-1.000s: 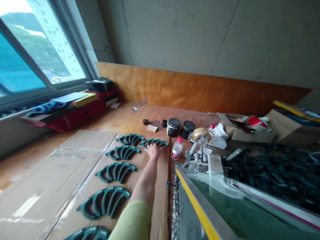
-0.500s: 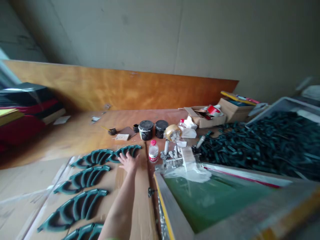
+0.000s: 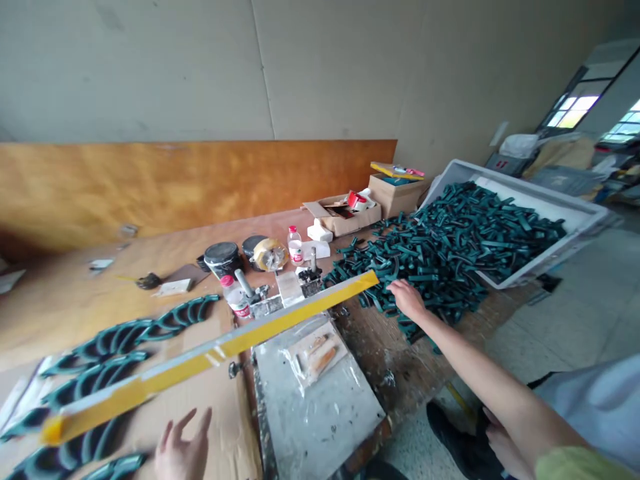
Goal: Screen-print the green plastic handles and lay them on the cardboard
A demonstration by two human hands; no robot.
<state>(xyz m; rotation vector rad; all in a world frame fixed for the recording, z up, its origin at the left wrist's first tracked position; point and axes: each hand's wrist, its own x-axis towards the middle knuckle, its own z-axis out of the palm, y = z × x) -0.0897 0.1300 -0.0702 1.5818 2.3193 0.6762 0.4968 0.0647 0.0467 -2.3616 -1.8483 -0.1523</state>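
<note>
My left hand (image 3: 183, 445) is over the cardboard at the bottom left, fingers spread and holding nothing. My right hand (image 3: 407, 300) reaches to the near edge of a big heap of dark green plastic parts (image 3: 430, 260); its fingers are bent together, and what they hold, if anything, is too small to make out. Curved green parts (image 3: 107, 340) lie in rows on the cardboard (image 3: 220, 407). The screen frame (image 3: 295, 317) is tilted up, its yellow-taped edge crossing between my hands. Beneath it shows a grey plate (image 3: 320, 407) with a plastic-wrapped piece on top.
Black tubs (image 3: 223, 259), a red-capped bottle (image 3: 235, 297) and a roll of tape (image 3: 270, 255) stand behind the frame. Farther back are an open carton (image 3: 350, 217) and a grey crate (image 3: 545, 257) of green parts. Someone's grey clothing (image 3: 595, 407) shows at the lower right.
The view has swung right. The frame has gone from lying flat to tilted up, uncovering the grey plate. My right hand has appeared at the heap; my left hand is now low over the cardboard.
</note>
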